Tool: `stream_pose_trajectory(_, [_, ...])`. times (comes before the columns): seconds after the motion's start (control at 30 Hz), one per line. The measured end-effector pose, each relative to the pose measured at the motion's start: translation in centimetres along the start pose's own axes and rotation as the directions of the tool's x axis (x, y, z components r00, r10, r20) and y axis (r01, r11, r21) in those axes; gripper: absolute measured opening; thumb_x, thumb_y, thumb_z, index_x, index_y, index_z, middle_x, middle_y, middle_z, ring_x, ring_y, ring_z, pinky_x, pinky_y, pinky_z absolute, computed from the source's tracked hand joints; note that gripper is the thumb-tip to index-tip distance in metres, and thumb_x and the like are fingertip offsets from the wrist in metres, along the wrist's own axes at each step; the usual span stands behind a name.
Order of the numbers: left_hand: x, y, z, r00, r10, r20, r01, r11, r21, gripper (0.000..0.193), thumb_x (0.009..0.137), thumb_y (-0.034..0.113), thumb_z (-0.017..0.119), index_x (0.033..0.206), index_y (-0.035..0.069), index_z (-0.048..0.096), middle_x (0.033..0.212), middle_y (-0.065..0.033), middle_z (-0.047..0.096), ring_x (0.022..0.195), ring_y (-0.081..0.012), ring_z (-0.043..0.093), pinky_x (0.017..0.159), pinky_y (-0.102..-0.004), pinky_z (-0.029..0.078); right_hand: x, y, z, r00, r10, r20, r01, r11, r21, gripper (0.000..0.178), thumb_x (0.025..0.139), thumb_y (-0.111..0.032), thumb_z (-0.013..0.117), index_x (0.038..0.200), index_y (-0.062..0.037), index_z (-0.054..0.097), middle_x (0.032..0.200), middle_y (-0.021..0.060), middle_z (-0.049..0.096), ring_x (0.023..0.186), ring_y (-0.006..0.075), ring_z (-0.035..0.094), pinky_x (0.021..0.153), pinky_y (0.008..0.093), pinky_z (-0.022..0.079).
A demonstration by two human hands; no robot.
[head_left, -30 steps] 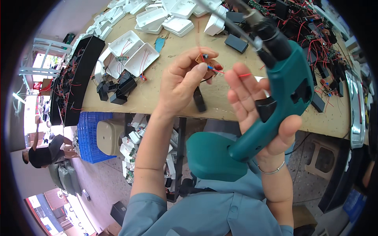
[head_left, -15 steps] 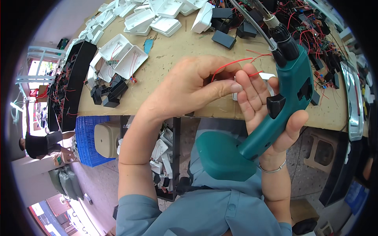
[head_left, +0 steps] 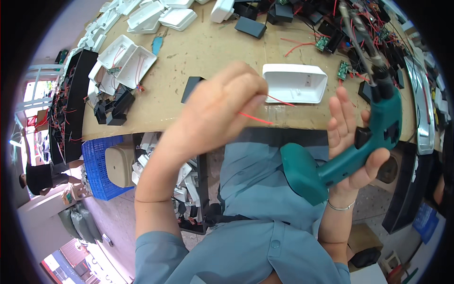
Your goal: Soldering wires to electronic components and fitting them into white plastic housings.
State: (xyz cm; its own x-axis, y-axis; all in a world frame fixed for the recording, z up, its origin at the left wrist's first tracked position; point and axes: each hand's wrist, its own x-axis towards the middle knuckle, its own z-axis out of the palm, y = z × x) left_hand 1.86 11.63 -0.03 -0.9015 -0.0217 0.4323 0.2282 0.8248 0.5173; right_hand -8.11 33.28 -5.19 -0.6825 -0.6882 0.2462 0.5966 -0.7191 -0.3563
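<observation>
**Left hand pinching red wires, right hand holding green gun**

Left hand over near edge of worktop, motion-blurred. Fingers curled, thumb against index, pinching red wires; two ends stick out to the right. Anything else inside that grip is hidden, can't tell. Upper wire end overlaps the near edge of the white box in view; can't tell if touching. Box sits on worktop just right of left hand, open side toward the person.

Right hand palm up, right of the box. Green gun lies across the palm, thumb on one side, other fingers mostly straight and slightly spread along the other. Black trigger faces the fingers, metal tips point up and away, wide base hangs over the lap. Bracelet on right wrist.

Around: black case just beside left hand, partly covered. Green board near right fingertips. Black cases and wires heaped far right. White shells far left. Blue crate and beige stool below, left. Another person in background, far left.
</observation>
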Motion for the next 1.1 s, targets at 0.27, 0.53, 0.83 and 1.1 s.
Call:
stream_pose_trajectory(0.27, [-0.8,1.9,5.2,0.979,-0.106,-0.173,0.093,0.993,-0.078,0.015,0.072,-0.002,0.058,0.087,0.002,0.058,0.074,-0.0089,0.054,0.063,-0.0203,0.054,0.054,-0.0279,0.043,1.0,0.9,-0.2,0.985,0.082,-0.153,-0.12,0.958,-0.26,0.076,0.075,-0.042,0.061,0.126,0.0029,0.027,0.134,0.0268,0.016,0.125,0.0389,0.019,0.102,0.0391,0.029])
stream_pose_trajectory(0.53, [-0.6,2.5,7.1,0.96,-0.148,-0.237,0.13,0.987,-0.09,0.01,0.07,0.001,0.063,0.079,0.001,0.062,0.069,-0.0067,0.053,0.059,-0.0171,0.053,0.051,-0.0255,0.042,1.4,0.1,-0.9,0.985,0.115,-0.131,-0.152,0.936,-0.319,0.08,0.074,-0.043,0.061,0.127,0.0047,0.025,0.134,0.0257,0.019,0.124,0.0393,0.022,0.103,0.0414,0.026])
stream_pose_trajectory(0.83, [-0.4,3.0,7.1,0.963,-0.083,-0.256,0.097,0.994,0.041,0.013,0.065,0.004,0.066,0.078,0.005,0.063,0.072,-0.0046,0.053,0.063,-0.0158,0.051,0.056,-0.0261,0.038,1.2,-0.7,-0.4,0.983,0.099,-0.157,-0.154,0.908,-0.39,0.082,0.073,-0.043,0.063,0.128,0.0046,0.025,0.131,0.0261,0.025,0.121,0.0385,0.029,0.098,0.0425,0.032])
stream_pose_trajectory(1.1, [0.3,1.7,7.9,0.861,0.024,-0.508,0.156,0.938,0.309,0.011,0.057,0.008,0.064,0.066,0.01,0.059,0.094,-0.0049,0.053,0.084,-0.0218,0.048,0.071,-0.0349,0.027,-4.4,-4.9,1.0,0.986,-0.084,-0.147,-0.051,0.683,-0.729,0.081,0.064,-0.043,0.072,0.117,0.008,0.038,0.112,0.0249,0.048,0.081,0.0238,0.058,0.063,0.0279,0.05])
